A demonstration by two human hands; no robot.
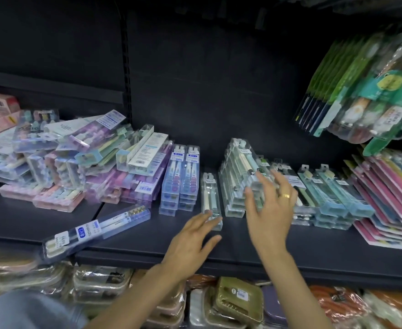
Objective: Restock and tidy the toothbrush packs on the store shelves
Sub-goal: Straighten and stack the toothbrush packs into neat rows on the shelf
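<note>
A single clear toothbrush pack (211, 200) lies flat on the dark shelf (313, 243), long axis running front to back, in the gap between two stacks. The left hand (192, 241) reaches in from below with fingers straight and spread; its fingertips (207, 213) touch the near end of this pack, holding nothing. Just right of the pack stands a tall stack of pale green packs (234, 181), leaning slightly back. The right hand (270, 210) is raised in front of that stack's right side, fingers spread and relaxed, a gold ring (286, 196) on one finger; it is blurred, and whether it touches the stack cannot be told, but it grips nothing.

Left of the single pack are two neat columns of blue packs (179, 184). Beyond them sprawls a disorderly heap of pastel purple and pink packs (81, 162), tilted every way. One long dark-blue pack (95, 231) lies askew near the shelf's front edge, its near end overhanging it.

Right of the right hand sit low stacks of light blue packs (332, 198), then a fanned pile of pink carded packs (389, 205). Above those, green carded packs (361, 91) hang in a row. Under the shelf lie plastic-wrapped goods (238, 302) in olive, orange and beige.
</note>
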